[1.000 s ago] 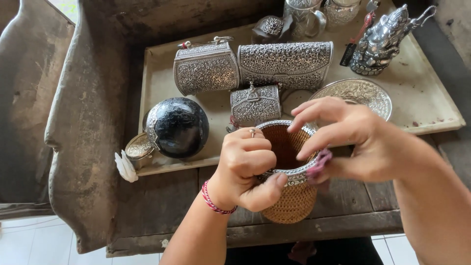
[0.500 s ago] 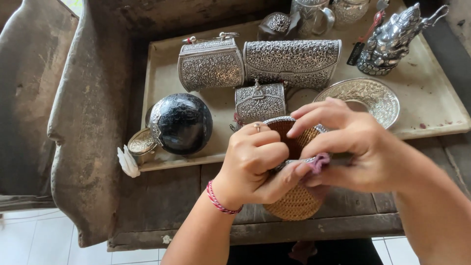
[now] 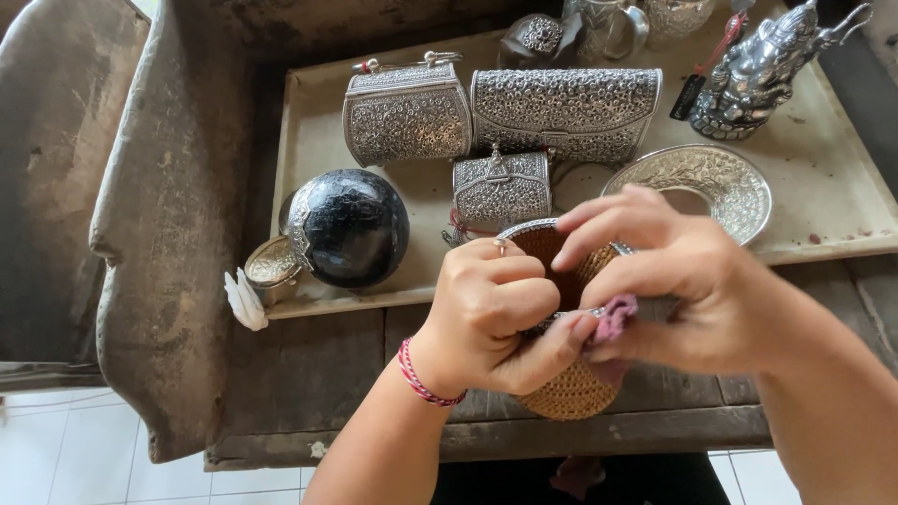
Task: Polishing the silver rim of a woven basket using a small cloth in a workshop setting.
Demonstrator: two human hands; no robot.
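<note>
My left hand [image 3: 491, 313], with a ring and a red wrist string, grips a round woven basket [image 3: 571, 391] by its silver rim. The basket's brown inside [image 3: 552, 252] shows between both hands. My right hand [image 3: 678, 285] pinches a small pink cloth [image 3: 613, 318] against the rim on the near right side, fingers spread over the opening. The basket is held above the front edge of a worn wooden table [image 3: 318, 374].
A beige tray [image 3: 823, 178] behind the hands bears ornate silver boxes [image 3: 407, 117], a long silver clutch [image 3: 566, 108], a small silver purse [image 3: 500, 187], a silver dish [image 3: 730, 182], a black sphere [image 3: 348, 226] and a silver figurine [image 3: 758, 75]. Weathered wood [image 3: 159, 234] stands left.
The basket has tilted more toward me and my hands have closed in over its rim. The pink cloth has shifted slightly along the rim.
</note>
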